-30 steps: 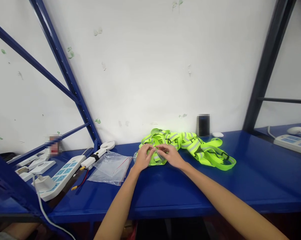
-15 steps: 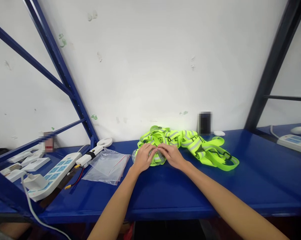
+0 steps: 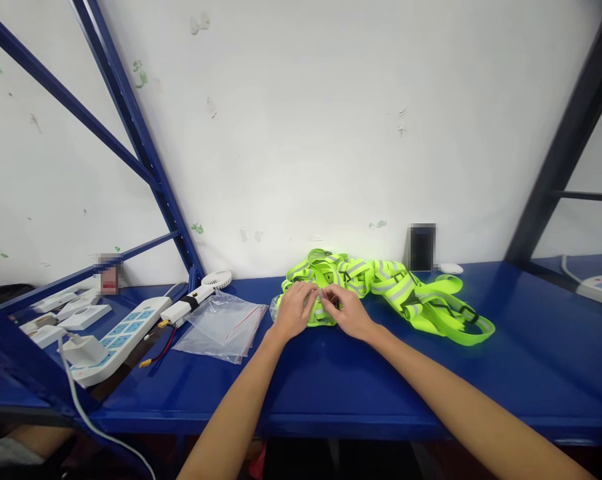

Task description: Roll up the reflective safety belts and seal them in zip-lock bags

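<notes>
A heap of neon-yellow reflective straps point(image 3: 395, 290) lies on the blue shelf point(image 3: 361, 373) against the white wall. At its near left end sits a small bundle of the same strap inside a clear plastic bag point(image 3: 317, 313). My left hand point(image 3: 295, 310) and my right hand point(image 3: 348, 312) rest on that bundle side by side. The fingertips of both hands meet in a pinch at the bag's top edge. The fingers are curled and pressed on the plastic.
A stack of empty clear zip bags point(image 3: 223, 327) lies left of my hands. Further left are a white hand fan point(image 3: 201, 300), a white power strip point(image 3: 121, 340) with a cable, and small white boxes point(image 3: 55, 317). A dark box point(image 3: 421, 248) stands by the wall.
The view has shifted slightly, so everything sits a little further right. My fingers have closed tighter at the bag's top edge. The hands stay on the same bundle.
</notes>
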Demonstrator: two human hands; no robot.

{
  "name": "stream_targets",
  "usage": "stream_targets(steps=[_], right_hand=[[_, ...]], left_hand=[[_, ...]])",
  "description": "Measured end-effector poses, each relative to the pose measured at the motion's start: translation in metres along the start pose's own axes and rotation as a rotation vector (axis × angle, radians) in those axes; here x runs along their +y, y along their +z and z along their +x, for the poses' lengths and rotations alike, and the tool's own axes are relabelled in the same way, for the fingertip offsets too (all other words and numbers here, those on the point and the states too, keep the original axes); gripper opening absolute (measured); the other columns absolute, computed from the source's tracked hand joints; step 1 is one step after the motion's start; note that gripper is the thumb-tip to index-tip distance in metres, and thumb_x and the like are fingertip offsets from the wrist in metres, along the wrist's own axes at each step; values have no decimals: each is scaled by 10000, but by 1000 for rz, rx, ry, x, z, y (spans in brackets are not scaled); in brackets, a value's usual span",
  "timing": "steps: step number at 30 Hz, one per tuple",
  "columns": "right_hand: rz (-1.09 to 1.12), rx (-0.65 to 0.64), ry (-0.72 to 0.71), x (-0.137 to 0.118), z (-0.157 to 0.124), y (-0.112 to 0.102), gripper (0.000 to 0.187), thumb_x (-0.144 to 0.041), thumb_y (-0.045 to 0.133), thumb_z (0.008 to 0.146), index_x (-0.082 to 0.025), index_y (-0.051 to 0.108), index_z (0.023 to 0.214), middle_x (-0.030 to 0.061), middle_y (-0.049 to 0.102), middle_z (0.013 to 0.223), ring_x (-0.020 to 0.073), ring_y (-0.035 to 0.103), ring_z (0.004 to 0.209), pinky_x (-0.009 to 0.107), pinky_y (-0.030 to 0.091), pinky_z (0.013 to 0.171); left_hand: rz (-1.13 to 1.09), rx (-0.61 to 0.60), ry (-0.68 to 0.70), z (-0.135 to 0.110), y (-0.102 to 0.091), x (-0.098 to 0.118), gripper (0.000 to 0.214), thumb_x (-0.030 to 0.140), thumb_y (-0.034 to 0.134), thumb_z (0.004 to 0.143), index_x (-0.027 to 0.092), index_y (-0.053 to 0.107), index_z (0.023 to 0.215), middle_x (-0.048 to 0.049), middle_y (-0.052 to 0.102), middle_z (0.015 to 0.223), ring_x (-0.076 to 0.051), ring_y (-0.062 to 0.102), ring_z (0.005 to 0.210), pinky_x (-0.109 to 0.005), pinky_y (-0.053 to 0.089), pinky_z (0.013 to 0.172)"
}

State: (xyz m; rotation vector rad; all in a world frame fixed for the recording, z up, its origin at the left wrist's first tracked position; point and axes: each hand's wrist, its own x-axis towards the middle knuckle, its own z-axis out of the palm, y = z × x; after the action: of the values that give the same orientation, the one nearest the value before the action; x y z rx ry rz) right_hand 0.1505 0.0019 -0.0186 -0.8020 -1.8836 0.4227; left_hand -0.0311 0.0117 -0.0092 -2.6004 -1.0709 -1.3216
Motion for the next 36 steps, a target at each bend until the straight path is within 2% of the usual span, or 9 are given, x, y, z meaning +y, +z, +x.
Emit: stream_targets(steps=[14, 23, 31, 36], right_hand=[[222, 106, 183, 3, 2, 9, 203, -373, 666, 821, -171, 685, 808, 36, 691, 752, 169, 617, 664, 300, 497, 656], [218, 126, 179, 0, 2, 8, 193, -361, 695, 790, -168, 708, 795, 53, 717, 762, 184, 649, 691, 312, 528, 675], [155, 118, 136, -3, 1, 9, 196, -368, 654, 829, -176, 681, 800, 38, 692, 746, 175, 627, 675, 306, 516, 647], [86, 82, 47, -8, -1, 9, 201, -373, 604, 891, -187, 642, 824, 26, 646, 752, 168, 606, 692, 301, 503, 667]], left_hand=[[46, 4, 4, -2, 0, 0, 208, 297, 389, 1016, 199, 573, 1025, -64, 652, 950, -195, 565, 864, -331, 442, 790], [72, -13, 38, -2, -2, 1, 249, 305, 375, 1026, 197, 599, 1015, -67, 647, 944, -198, 558, 874, -335, 443, 790], [90, 3, 59, -6, 0, 0, 270, 286, 356, 1025, 193, 606, 979, -74, 639, 904, -200, 555, 843, -343, 452, 776], [149, 59, 112, -11, 0, 1, 256, 237, 356, 1011, 190, 601, 957, -80, 633, 881, -207, 558, 847, -355, 449, 792]])
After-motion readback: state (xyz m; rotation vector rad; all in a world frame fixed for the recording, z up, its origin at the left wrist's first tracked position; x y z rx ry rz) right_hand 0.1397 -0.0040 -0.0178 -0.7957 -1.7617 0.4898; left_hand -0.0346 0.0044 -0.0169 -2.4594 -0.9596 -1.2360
